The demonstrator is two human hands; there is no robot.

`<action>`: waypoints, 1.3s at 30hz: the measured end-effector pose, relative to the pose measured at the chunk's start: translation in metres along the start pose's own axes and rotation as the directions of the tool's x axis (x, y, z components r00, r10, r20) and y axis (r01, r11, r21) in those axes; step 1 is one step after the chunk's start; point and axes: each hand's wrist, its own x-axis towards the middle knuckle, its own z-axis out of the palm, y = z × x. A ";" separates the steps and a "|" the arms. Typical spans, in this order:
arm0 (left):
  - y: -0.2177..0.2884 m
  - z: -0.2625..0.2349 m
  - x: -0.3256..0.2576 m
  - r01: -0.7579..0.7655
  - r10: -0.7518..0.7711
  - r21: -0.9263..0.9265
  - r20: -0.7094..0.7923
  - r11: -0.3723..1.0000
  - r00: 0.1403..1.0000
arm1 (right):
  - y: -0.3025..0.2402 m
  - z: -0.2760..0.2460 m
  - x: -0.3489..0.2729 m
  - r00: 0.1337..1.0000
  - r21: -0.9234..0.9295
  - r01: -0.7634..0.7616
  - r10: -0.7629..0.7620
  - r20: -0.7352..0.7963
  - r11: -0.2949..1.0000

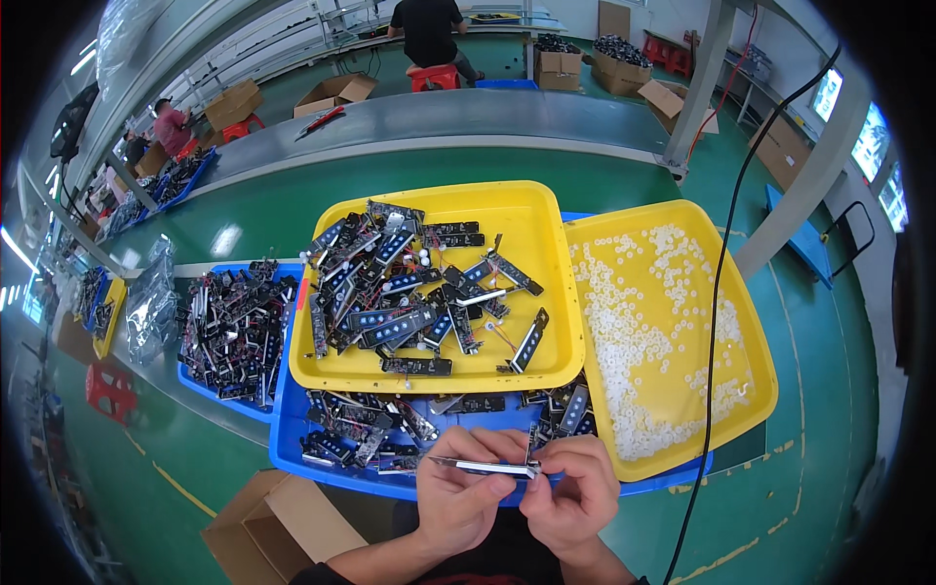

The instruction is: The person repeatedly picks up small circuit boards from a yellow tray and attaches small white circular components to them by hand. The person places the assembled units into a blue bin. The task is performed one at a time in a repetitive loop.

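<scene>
Close to my body, over the front of the blue tray, both hands hold one small electronic module (487, 468), a slim black and silver strip with a part standing up at its right end. My left hand (458, 497) pinches the strip between thumb and fingers. The fingers of my right hand (575, 492) close on its right end; what exactly they grip there is hidden. Beyond my hands, a yellow tray (526, 210) carries a heap of similar black modules with thin wires. Many small white plastic rings (634, 390) lie in another yellow tray (751, 341) on the right.
A blue tray (288, 429) with more modules sits under the yellow ones. Another module-filled blue tray (224, 390) and a clear plastic bag (154, 302) are to the left. A black cable (721, 283) hangs across the right tray. Below left stands an open carton (283, 526).
</scene>
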 end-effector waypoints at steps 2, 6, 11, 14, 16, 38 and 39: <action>0.002 -0.005 0.001 0.048 -0.046 -0.060 0.038 0.997 0.998 | 0.001 -0.003 0.001 1.000 0.075 -0.022 0.022 0.011 0.997; 0.010 -0.007 0.004 0.265 -0.264 -0.076 0.028 0.961 0.964 | 0.002 -0.011 0.004 0.996 0.323 -0.083 0.066 0.062 0.943; 0.012 -0.005 0.002 0.243 -0.242 -0.031 0.031 0.970 0.970 | 0.001 -0.010 0.009 0.995 0.204 0.048 -0.064 0.071 0.978; 0.009 -0.009 0.003 0.228 -0.228 0.013 0.036 0.974 0.973 | 0.001 -0.011 0.005 0.999 0.249 0.024 -0.034 0.038 0.968; 0.009 -0.012 0.003 0.218 -0.222 0.071 0.054 0.973 0.974 | 0.000 -0.011 0.004 0.999 0.300 -0.039 0.036 0.016 0.953; 0.075 0.011 0.074 -0.246 -0.329 0.893 0.377 0.376 0.866 | 0.012 -0.036 0.027 0.967 0.158 -0.089 0.048 0.249 0.983; 0.073 0.014 0.080 -0.348 -0.306 0.883 0.442 0.316 0.843 | 0.010 -0.040 0.034 0.965 0.025 -0.051 0.043 0.259 0.998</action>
